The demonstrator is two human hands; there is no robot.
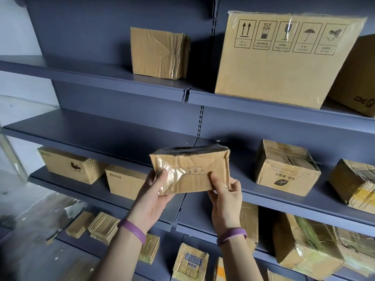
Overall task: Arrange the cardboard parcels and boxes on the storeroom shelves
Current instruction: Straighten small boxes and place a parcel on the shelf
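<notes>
Both hands hold a crumpled, tape-wrapped cardboard parcel (190, 169) in the air at frame centre, in front of the dark metal shelving. The left hand (154, 197) grips its lower left corner with the thumb on the front face, and the right hand (225, 199) pinches its lower right edge. From the parcel: middle shelf board (91, 128) at 10 o'clock, creased box (158, 53) at 12, large box with handling symbols (284, 63) at 1, leaf-printed box (286, 171) at 3, PICO box (123, 184) at 9 just beside the left hand, and folded cardboard bundles (103, 226) at 7, partly hidden by the forearms.
</notes>
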